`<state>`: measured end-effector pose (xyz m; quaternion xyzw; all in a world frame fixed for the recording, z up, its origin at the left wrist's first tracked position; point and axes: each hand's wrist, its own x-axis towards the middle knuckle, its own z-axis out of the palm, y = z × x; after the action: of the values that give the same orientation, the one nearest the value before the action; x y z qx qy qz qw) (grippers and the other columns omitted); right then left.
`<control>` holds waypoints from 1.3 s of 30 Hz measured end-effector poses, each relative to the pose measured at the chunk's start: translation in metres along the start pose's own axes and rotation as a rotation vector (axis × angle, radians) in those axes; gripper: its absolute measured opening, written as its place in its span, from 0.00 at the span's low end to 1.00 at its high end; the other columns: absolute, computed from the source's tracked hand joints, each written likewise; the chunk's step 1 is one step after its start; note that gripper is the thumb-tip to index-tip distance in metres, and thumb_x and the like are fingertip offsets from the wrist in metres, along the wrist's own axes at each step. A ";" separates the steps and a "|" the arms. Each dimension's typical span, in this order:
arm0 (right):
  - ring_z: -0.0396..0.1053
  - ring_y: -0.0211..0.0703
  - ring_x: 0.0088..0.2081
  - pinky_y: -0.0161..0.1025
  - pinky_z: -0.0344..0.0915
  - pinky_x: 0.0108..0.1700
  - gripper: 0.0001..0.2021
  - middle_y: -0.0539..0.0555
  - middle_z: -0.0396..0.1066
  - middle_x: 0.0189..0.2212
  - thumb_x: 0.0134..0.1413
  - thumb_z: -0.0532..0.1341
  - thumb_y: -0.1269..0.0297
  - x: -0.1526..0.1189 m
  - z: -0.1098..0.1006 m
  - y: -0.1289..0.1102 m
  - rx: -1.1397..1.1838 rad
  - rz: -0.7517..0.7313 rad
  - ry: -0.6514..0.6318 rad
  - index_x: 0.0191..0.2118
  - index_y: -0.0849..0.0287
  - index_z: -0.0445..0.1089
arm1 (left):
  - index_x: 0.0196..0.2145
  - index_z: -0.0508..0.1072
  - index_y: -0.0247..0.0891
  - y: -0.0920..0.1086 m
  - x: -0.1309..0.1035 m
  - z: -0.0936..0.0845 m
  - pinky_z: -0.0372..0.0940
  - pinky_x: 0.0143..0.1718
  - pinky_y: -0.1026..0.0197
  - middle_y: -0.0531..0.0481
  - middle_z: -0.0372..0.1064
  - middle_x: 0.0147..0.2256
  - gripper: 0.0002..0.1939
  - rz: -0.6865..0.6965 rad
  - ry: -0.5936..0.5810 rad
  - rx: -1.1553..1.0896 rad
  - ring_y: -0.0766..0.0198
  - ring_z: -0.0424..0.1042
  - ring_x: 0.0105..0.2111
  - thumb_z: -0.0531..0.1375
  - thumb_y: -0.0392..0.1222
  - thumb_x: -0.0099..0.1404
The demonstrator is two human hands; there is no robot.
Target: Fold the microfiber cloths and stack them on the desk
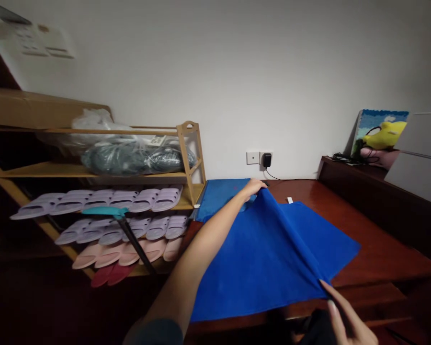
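Observation:
A bright blue cloth [258, 258] lies partly spread over the reddish wooden tabletop [348, 225], with a raised fold running from back to front. At the far end of that fold, my left hand [253, 188] is closed on the cloth's edge. My right hand [348, 316] pinches the near corner of the fold between thumb and finger, at the table's front edge. Beyond my left forearm sits a flat, duller blue folded item [222, 191] against the wall. A small white tag [290, 200] shows at the cloth's back edge.
To the left stands a wooden rack [188, 158] with rows of lilac slippers [167, 197] and pink slippers [124, 254]. A dark pole with a teal top [106, 212] rises before it. A black plug [267, 159] sits in the wall socket. A yellow plush toy [386, 136] rests at right.

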<state>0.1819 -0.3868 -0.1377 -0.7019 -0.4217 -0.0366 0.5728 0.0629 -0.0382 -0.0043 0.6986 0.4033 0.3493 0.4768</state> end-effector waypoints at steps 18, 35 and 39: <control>0.73 0.43 0.33 0.39 0.70 0.42 0.24 0.60 0.76 0.35 0.43 0.69 0.51 0.213 -0.050 -0.064 0.269 -0.193 0.096 0.44 0.61 0.75 | 0.31 0.73 0.33 0.087 -0.086 -0.090 0.61 0.34 0.64 0.52 0.71 0.28 0.10 0.290 0.022 -0.420 0.69 0.70 0.29 0.68 0.34 0.49; 0.70 0.33 0.31 0.32 0.65 0.34 0.18 0.60 0.75 0.35 0.48 0.66 0.59 0.262 -0.003 -0.116 0.370 -0.231 -0.039 0.41 0.68 0.74 | 0.32 0.79 0.34 0.105 -0.123 -0.140 0.65 0.33 0.62 0.47 0.75 0.31 0.10 0.473 0.265 -0.146 0.66 0.71 0.30 0.69 0.39 0.50; 0.70 0.33 0.31 0.34 0.65 0.37 0.23 0.65 0.74 0.39 0.48 0.66 0.60 0.267 0.007 -0.122 0.456 -0.144 -0.082 0.47 0.73 0.72 | 0.34 0.78 0.32 0.105 -0.123 -0.147 0.66 0.33 0.62 0.48 0.73 0.30 0.13 0.390 0.196 -0.152 0.67 0.70 0.29 0.69 0.34 0.48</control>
<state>0.2728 -0.2353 0.0967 -0.5236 -0.4911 0.0473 0.6946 -0.0939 -0.1154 0.1263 0.6881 0.2776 0.5302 0.4102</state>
